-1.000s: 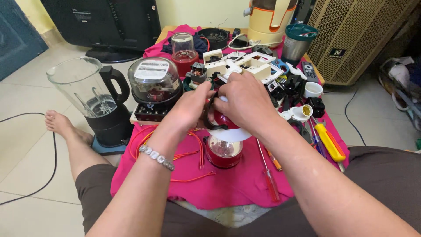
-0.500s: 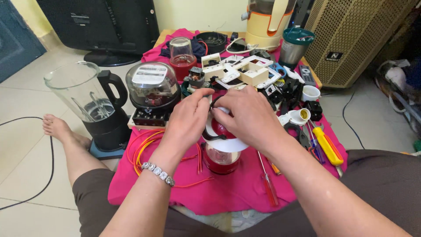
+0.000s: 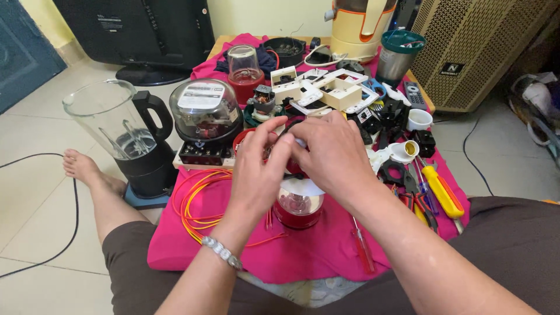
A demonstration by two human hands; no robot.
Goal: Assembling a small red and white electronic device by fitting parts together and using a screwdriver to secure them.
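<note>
Both hands, left hand (image 3: 256, 166) and right hand (image 3: 329, 154), pinch a small part atop the red, white-collared plastic lamp (image 3: 298, 204) directly beneath them, which could tip onto the orange wire loops (image 3: 195, 201) leftward if pressed off-centre

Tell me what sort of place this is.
Probably a home floor used as a small appliance repair spot: a pink cloth strewn with screwdrivers and plastic parts, a blender jug, and both hands on a red lamp.

crowded parts (image 3: 373, 114) beyond hands (image 3: 291, 157)
</note>
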